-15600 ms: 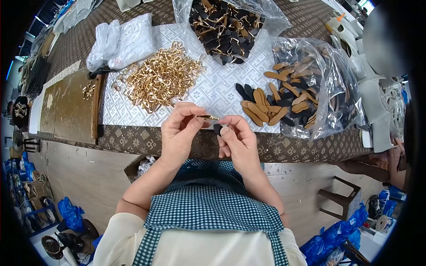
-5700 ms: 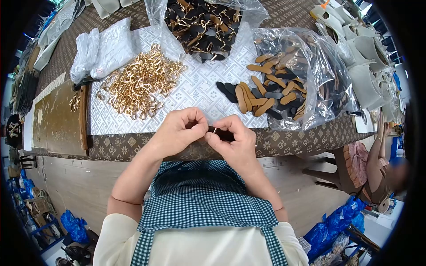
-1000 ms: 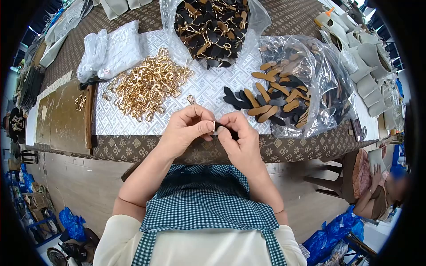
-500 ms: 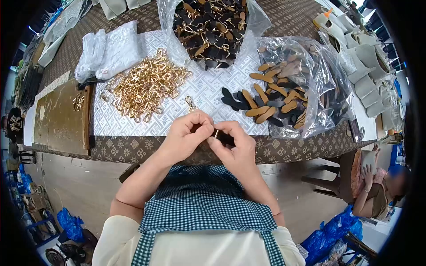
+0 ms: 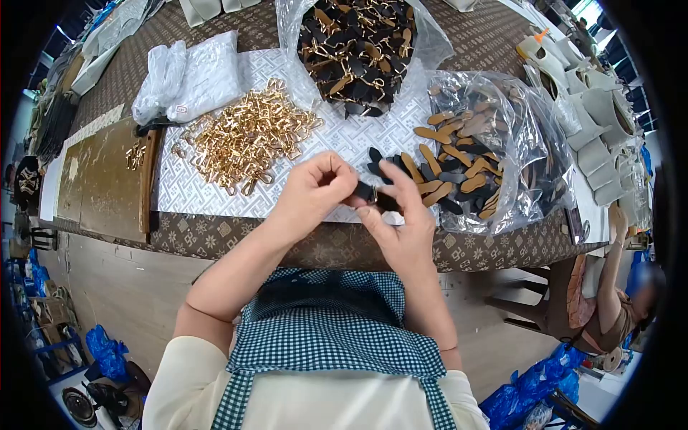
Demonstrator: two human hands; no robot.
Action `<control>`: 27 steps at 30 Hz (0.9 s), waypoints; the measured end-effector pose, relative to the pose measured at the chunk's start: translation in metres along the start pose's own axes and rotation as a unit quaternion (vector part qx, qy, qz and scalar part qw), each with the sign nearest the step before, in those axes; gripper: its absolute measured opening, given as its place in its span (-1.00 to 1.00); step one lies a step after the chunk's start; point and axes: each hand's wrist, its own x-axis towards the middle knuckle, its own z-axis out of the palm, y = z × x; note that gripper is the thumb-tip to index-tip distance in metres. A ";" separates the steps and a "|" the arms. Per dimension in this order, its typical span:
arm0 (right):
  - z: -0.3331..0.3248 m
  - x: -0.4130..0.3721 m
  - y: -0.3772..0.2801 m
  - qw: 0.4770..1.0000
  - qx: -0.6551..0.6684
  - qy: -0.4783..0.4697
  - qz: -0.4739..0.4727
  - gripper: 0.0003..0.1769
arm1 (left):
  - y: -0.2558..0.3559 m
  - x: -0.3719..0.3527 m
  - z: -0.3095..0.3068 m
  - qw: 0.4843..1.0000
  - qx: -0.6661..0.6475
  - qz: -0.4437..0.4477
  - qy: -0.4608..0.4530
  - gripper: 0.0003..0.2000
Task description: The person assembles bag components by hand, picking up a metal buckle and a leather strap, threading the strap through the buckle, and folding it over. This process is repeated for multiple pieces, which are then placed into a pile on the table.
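Observation:
My left hand (image 5: 315, 190) pinches a black leather tab (image 5: 365, 191) between thumb and fingertips, over the front edge of the table. A small gold metal piece shows at the tab's right end, beside the fingers of my right hand (image 5: 403, 223). The right thumb and fingers close around that end, and the fingers partly hide it. Beyond my left hand lies a heap of gold snap hooks (image 5: 247, 136). Loose black and tan leather tabs (image 5: 436, 192) are just past my right hand, spilling from a clear plastic bag (image 5: 527, 161).
An open plastic bag of tabs joined to gold hooks (image 5: 355, 61) stands at the back. White plastic packets (image 5: 204, 75) lie behind the hook heap. A worn board (image 5: 104, 186) is at left, pale bags (image 5: 598, 129) at right. Another person (image 5: 609, 308) sits at far right.
My hands have moved slightly right and the black tab now shows between them. The gold hook seen above my left hand is out of sight. The other person's arm has reached up toward the table.

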 end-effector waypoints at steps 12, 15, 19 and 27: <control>-0.006 0.027 0.038 0.939 -0.327 0.061 -0.085 -0.76 | 0.038 0.017 -0.040 0.756 0.616 0.220 -0.015 -0.77; -0.005 0.027 0.039 0.938 -0.336 0.047 -0.074 -0.81 | 0.023 0.008 -0.052 0.738 0.639 0.213 -0.031 -0.79; -0.006 0.028 0.037 0.941 -0.331 0.036 -0.057 -0.81 | 0.020 0.009 -0.059 0.738 0.644 0.199 -0.033 -0.82; -0.009 0.033 0.030 0.944 -0.329 -0.001 0.007 -0.81 | 0.017 0.002 -0.035 0.967 0.248 0.054 -0.003 -0.83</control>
